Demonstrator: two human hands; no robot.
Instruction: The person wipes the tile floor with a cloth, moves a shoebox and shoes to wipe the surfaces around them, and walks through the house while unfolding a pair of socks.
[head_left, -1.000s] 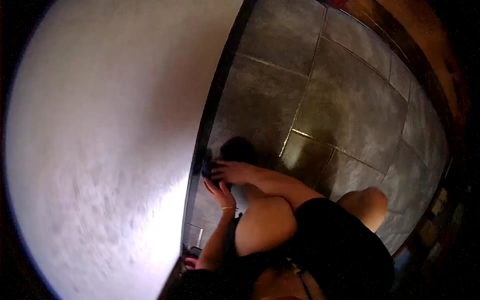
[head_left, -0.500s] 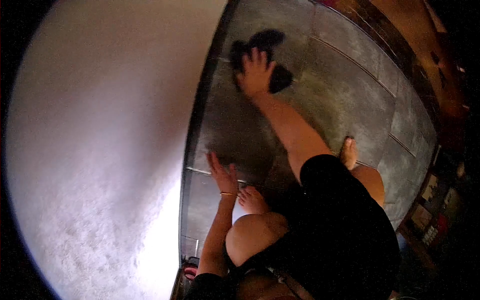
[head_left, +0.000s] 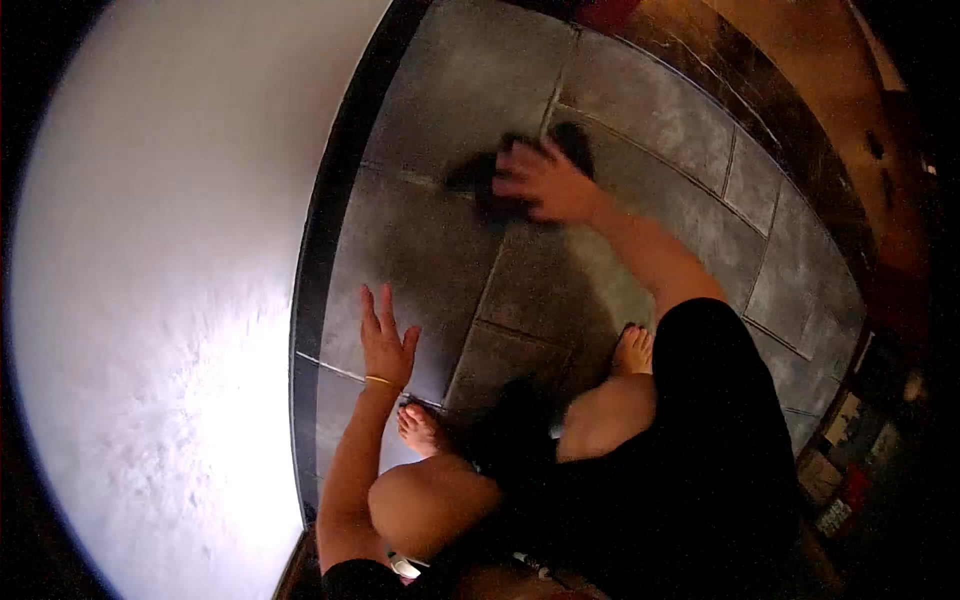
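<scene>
My right hand lies with spread fingers on a dark, bunched cloth on the grey tiled floor. Parts of the cloth stick out beyond the palm on both sides, and its edges are blurred. Whether the fingers grip it or only press on it is hard to see. Lower left, my left hand is held with its fingers apart and nothing in it, near the dark strip at the wall's foot. A thin band circles that wrist.
A pale wall fills the left side, with a dark skirting strip along its base. My bare feet and bent knees are below. A dark border curves along the upper right, and blurred small items stand at the lower right.
From near my left hand, my right hand and the cloth have moved up along the wall, then away from it to the right. My left hand has come off the cloth and spread its fingers.
</scene>
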